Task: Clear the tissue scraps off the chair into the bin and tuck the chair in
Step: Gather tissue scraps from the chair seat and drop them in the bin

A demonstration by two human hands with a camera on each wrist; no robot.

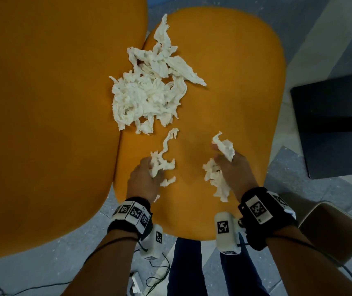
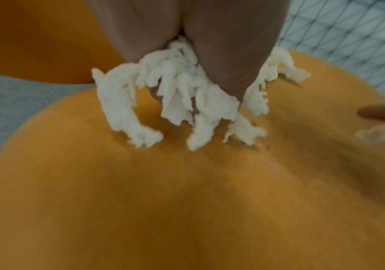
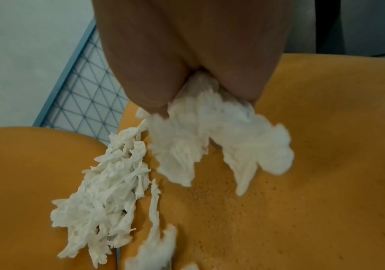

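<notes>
An orange chair seat (image 1: 235, 86) fills the head view, with a big heap of white tissue scraps (image 1: 147, 97) at its middle. My left hand (image 1: 145, 178) grips a bunch of tissue strips (image 1: 162, 161) near the front of the seat; in the left wrist view these strips (image 2: 175, 95) hang from between the fingers. My right hand (image 1: 232, 167) holds another clump of tissue (image 1: 224, 146), and more scraps (image 1: 215, 178) hang below its palm. In the right wrist view that clump (image 3: 210, 142) bulges out of the fist, and the big heap (image 3: 108, 191) lies to its left.
A second orange surface (image 1: 42, 124) lies at the left, touching the seat. A dark bin (image 1: 337, 129) stands on the grey floor at the right. A tan stool corner (image 1: 331, 227) sits by my right forearm. Cables (image 1: 153, 272) trail on the floor near my legs.
</notes>
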